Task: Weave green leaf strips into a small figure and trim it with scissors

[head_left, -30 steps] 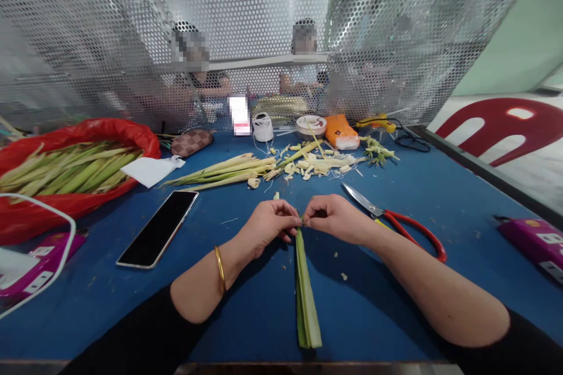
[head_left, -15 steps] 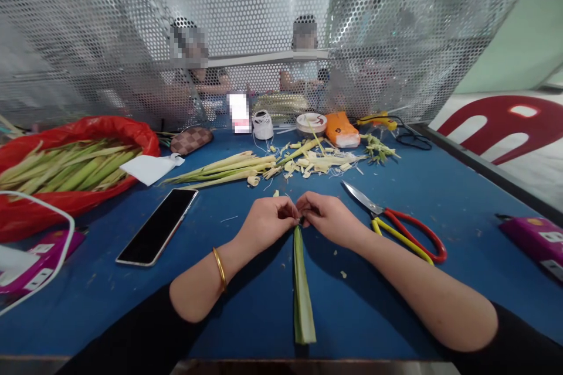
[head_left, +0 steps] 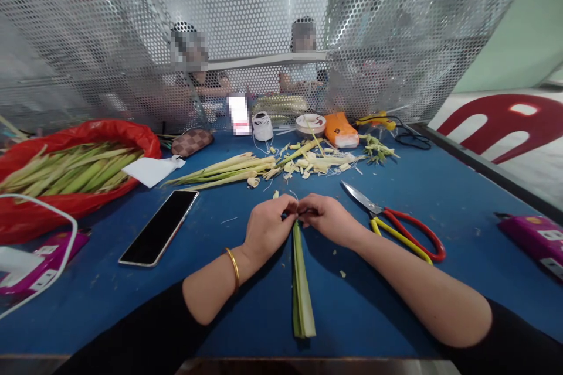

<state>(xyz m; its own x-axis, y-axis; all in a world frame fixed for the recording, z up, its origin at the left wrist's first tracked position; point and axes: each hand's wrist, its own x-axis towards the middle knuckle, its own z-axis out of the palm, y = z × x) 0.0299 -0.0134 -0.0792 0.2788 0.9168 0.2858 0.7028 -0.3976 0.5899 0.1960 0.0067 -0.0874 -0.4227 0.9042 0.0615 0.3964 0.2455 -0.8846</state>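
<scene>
A long folded green leaf strip (head_left: 302, 293) lies lengthwise on the blue table, its wider end toward me. At its far tip my left hand (head_left: 275, 220) is closed, thumb and forefinger pinched together. My right hand (head_left: 325, 217) meets it there, also closed in a pinch. A thin white thread (head_left: 294, 194) shows just above the fingertips, and both hands seem to grip it around the leaf's tip. The exact grip is hidden by the fingers. To the right of my right hand lie scissors (head_left: 398, 225) with red and yellow handles, blades apart.
Leaf stalks (head_left: 229, 170) and pale scraps (head_left: 323, 161) lie beyond my hands. On the left are a phone (head_left: 160, 228) and a red bag (head_left: 109, 126) of leaves. A thread spool (head_left: 263, 127), tape roll (head_left: 311, 125) and orange packet (head_left: 341, 130) stand before the perforated metal screen (head_left: 259, 6).
Both hands have drawn together at the leaf's tip, the left wrist shifting right and turning slightly. The leaf strip has moved slightly away from me.
</scene>
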